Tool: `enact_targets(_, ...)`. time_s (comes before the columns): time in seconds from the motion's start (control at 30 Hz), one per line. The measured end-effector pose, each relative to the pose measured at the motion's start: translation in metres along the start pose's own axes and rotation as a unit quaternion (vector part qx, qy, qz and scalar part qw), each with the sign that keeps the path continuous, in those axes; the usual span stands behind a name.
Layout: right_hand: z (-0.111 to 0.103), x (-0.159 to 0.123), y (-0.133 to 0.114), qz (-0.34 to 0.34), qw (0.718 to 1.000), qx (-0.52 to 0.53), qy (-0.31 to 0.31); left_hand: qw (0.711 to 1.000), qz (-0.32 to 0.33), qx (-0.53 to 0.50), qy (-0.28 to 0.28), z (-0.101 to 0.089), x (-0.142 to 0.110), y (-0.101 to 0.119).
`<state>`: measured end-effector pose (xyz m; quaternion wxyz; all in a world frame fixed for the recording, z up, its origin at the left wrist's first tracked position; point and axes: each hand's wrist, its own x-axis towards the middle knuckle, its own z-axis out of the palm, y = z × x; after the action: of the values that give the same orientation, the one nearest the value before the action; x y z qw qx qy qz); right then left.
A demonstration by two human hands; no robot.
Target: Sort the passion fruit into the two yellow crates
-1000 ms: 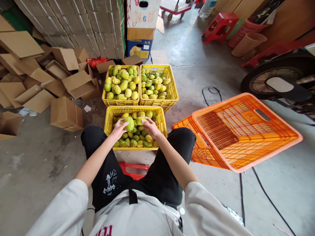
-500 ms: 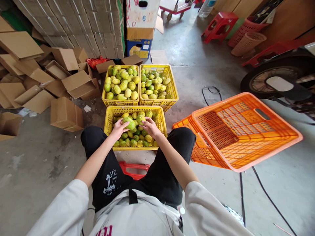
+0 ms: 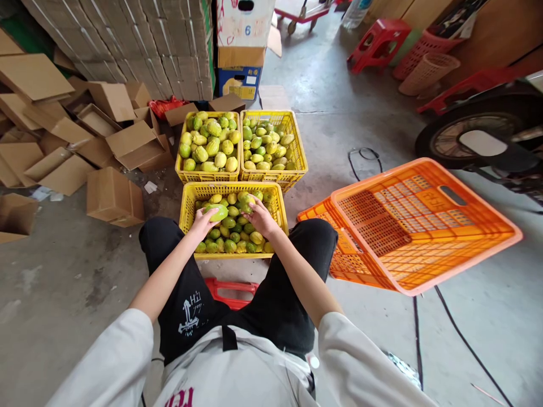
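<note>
My left hand (image 3: 203,221) is closed around a long green papaya (image 3: 216,212), which lies tilted with one end toward the right. In my right hand (image 3: 262,218) is a rounder yellow-green papaya (image 3: 246,203), gripped between thumb and fingers. Both hands are just above a yellow plastic crate (image 3: 186,210) between my knees. Inside that crate lie many loose green and yellow papayas (image 3: 230,246). The two held fruits are apart from each other, and my fingers partly cover them.
Two more yellow crates, left (image 3: 207,176) and right (image 3: 302,152), stand behind, filled with similar fruit. An orange crate (image 3: 424,226) leans at my right. Cardboard boxes (image 3: 115,195) are heaped at the left. A motorbike wheel (image 3: 462,135) and a black cable (image 3: 365,152) are at the right.
The papaya in my left hand has turned and shows a narrower side. My right hand has shifted slightly up and right, turning its papaya.
</note>
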<state>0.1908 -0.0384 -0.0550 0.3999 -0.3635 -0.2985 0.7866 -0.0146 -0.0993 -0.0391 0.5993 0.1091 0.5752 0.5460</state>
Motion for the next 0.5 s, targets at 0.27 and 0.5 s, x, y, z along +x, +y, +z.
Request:
enact_targets(0.27, 0.0004, -0.0007, 0.0031, 0.024, 0.999, 0.017, 0.027, 0.999, -0.019, 0.021, 0.031, -0.0025, -0.0019, -0.0004)
enact_targets(0.5, -0.0018, 0.0021, 0.0081, 0.015, 0.999, 0.001, 0.036, 0.999, -0.040, 0.005, 0.035, -0.0021, 0.0028, -0.0027)
